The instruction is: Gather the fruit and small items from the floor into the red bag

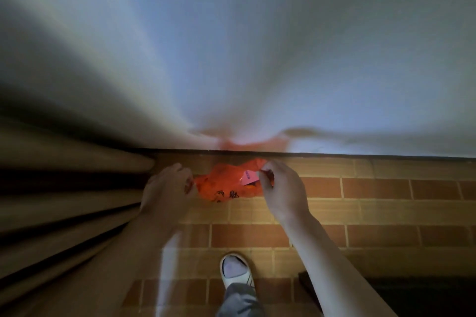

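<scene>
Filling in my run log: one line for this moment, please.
stage: opening bag | left hand: grips red bag | right hand: pinches bag edge | fruit: none visible

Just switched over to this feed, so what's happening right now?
A person bends over a red bag lying on the brick-patterned floor by the wall. The left hand grips its left edge and the right hand pinches its right edge, near a pink tag. No fruit or small items are in view.
</scene>
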Demonstrator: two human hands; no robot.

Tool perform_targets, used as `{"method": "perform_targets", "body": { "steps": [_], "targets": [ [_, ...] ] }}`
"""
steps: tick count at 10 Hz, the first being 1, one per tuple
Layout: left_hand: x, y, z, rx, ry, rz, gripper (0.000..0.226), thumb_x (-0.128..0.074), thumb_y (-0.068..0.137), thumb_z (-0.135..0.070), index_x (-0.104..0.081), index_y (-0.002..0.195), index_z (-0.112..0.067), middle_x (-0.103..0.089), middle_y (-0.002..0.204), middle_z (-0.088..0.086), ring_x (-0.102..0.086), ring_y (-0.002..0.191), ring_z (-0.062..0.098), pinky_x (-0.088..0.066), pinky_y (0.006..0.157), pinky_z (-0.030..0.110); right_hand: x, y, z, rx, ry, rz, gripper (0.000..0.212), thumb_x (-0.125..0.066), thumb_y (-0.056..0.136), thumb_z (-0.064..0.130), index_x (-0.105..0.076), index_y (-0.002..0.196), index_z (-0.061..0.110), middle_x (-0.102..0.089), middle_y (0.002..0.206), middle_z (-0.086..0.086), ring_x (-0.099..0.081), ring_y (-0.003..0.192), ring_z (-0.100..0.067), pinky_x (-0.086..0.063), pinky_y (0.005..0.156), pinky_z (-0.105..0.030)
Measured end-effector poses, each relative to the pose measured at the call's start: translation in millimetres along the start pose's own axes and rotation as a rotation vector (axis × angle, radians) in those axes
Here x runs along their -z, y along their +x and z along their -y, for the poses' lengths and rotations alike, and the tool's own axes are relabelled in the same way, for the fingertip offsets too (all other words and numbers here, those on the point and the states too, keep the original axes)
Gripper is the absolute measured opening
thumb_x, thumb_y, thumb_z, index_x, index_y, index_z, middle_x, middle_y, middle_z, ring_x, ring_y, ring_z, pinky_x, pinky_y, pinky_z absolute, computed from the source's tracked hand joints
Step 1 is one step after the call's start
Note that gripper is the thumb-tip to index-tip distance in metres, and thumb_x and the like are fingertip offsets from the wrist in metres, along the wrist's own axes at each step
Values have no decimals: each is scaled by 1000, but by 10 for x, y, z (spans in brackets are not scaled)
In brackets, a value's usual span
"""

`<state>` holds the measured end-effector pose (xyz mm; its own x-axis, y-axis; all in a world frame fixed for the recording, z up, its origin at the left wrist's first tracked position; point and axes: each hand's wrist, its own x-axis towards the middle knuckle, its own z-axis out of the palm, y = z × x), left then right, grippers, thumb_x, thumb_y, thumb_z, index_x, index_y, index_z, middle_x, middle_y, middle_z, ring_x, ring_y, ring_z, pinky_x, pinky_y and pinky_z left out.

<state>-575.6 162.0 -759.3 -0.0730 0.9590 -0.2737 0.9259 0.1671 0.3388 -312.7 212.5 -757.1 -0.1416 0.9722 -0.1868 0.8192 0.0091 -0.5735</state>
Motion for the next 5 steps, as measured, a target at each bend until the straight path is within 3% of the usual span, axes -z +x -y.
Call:
{"method": "perform_targets", "body": {
  "steps": [2,4,5],
  "targets": [
    [-223,205,46,-28,19,20,18,-69,87,-29,-55,78,-25,-49,85,-6,-57,82,23,-47,68,37,-183,87,-131,-41,32,9,23,-65,100,21,-54,81,29,-48,77,24,-48,65,5,-32,59,-14],
    [-250,483,-69,-106,98,-74,14,-70,90,-23,-61,81,-19,-55,85,0,-59,79,26,-38,64,33,-300,234,-308,-95,40,-63,11,-65,101,21,-65,91,19,-61,87,11,-59,75,-12,-53,65,-36],
    [-275,543,-123,-99,35,-89,8,-69,93,-24,-68,89,-17,-61,91,2,-62,83,25,-48,67,36,-305,295,-335,-99,100,-99,9,-62,102,22,-69,106,18,-68,101,7,-65,87,-13,-58,75,-38]
  ]
}}
